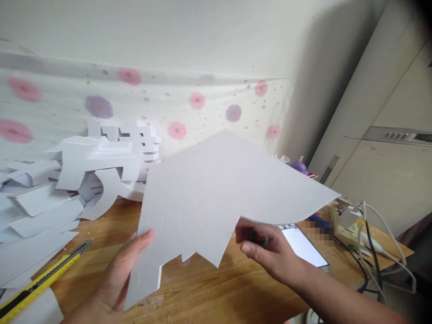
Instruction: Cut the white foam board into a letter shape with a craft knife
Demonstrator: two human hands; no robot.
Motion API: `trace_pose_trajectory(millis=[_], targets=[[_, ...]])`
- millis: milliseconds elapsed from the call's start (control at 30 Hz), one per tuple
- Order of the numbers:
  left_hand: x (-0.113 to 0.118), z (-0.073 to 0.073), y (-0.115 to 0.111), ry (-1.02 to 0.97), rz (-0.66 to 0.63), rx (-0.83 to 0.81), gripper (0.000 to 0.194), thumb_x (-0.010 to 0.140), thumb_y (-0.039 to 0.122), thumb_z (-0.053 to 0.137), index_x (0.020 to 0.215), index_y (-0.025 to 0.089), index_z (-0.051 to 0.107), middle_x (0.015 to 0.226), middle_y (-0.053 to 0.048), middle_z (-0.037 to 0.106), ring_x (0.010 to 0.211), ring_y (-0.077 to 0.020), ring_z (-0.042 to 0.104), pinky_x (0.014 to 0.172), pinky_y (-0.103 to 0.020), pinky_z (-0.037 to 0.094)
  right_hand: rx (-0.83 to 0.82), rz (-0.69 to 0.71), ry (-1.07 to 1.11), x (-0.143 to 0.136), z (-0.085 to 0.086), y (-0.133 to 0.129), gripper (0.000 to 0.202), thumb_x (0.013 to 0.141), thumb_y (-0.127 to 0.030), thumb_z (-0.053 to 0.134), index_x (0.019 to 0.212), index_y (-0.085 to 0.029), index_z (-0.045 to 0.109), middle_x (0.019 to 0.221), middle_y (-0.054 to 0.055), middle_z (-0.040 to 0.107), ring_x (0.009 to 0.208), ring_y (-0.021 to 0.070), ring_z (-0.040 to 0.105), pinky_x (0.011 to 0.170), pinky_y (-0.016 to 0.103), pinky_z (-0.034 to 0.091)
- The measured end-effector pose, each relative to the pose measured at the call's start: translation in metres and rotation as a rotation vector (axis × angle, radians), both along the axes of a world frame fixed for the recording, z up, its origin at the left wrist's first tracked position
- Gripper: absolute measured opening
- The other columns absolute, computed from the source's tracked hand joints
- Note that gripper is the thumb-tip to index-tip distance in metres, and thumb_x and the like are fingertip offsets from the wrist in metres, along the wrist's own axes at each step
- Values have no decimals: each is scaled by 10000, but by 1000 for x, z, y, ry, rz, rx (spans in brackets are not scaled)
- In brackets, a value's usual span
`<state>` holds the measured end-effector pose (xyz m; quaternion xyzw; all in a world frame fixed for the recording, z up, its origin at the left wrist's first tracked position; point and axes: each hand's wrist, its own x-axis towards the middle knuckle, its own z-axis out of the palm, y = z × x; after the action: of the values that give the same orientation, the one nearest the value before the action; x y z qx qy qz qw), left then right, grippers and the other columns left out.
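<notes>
A large white board (pixel 232 180) with jagged cut edges and several short slits is held up over the wooden table. My left hand (pixel 124 265) grips its lower left part, thumb on the front face and the other fingers behind. Close to the board's lower right edge is my right hand (pixel 266 247), its fingers curled round a dark object that is mostly hidden and too unclear to name. A yellow and black utility knife (pixel 43 279) lies at the lower left, its blade end pointing up and right.
Cut white board pieces (pixel 97 157) are piled at the left and back left. A lit tablet or phone (pixel 303 245) lies on the wooden table (pixel 189 292) behind my right hand. A power strip (pixel 344 225) with tangled cables stands at the right. Flowered sheeting (pixel 202 99) covers the wall.
</notes>
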<state>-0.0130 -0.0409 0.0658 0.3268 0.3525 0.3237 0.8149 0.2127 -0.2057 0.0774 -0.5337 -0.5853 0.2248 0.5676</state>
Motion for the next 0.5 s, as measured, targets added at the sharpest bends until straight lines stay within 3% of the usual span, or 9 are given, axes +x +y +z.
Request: trace_pose_trajectory(millis=[100, 300, 500], targets=[[5, -6, -3, -116, -75, 58, 385, 633, 255, 833, 988, 157, 722, 768, -48, 771, 734, -279, 735, 693, -359, 575, -121, -146, 212, -11, -12, -1, 484, 854, -597, 565, 596, -188, 541, 542, -3, 489, 487, 123, 453, 460, 256, 401], [14, -21, 3, -191, -88, 206, 482, 609, 316, 847, 1033, 135, 703, 867, -120, 768, 853, -325, 725, 782, -417, 554, -163, -385, 372, -16, -39, 8, 488, 844, -612, 578, 595, -192, 560, 567, 31, 555, 524, 164, 509, 483, 284, 422], [16, -25, 1, -208, -115, 246, 521, 613, 336, 847, 1066, 131, 693, 928, -138, 762, 877, -333, 718, 765, -406, 548, -176, -624, 392, -27, -27, 16, 495, 771, -671, 625, 639, -195, 586, 534, 20, 580, 461, 166, 524, 434, 288, 429]])
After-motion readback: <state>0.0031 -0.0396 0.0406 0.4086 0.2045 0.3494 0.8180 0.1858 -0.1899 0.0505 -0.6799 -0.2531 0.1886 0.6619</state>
